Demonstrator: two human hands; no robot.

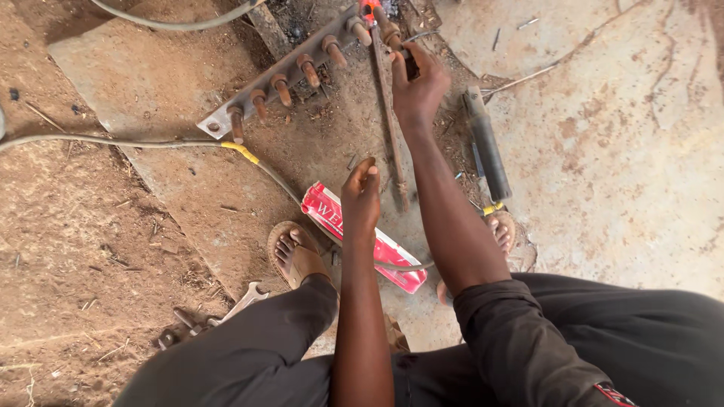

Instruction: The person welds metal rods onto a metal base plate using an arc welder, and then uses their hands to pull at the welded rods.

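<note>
My right hand [417, 84] reaches forward and grips a dark welding holder [411, 65]. Its rod points toward an orange glow [368, 11] at the far end of a grey steel bar [260, 89] that carries several rusty bolts. A long rusty rod [392, 132] lies on the ground just left of my right wrist. My left hand [360, 197] hovers lower down, fingers curled and holding nothing, above a red and white carton [394, 256].
A grey cable with yellow tape [243, 151] runs across the slab [173, 83] and under the carton. A dark cylindrical power tool [487, 147] lies to the right. A wrench [246, 299] rests by my left sandalled foot [296, 256]. Dirt floor lies at left.
</note>
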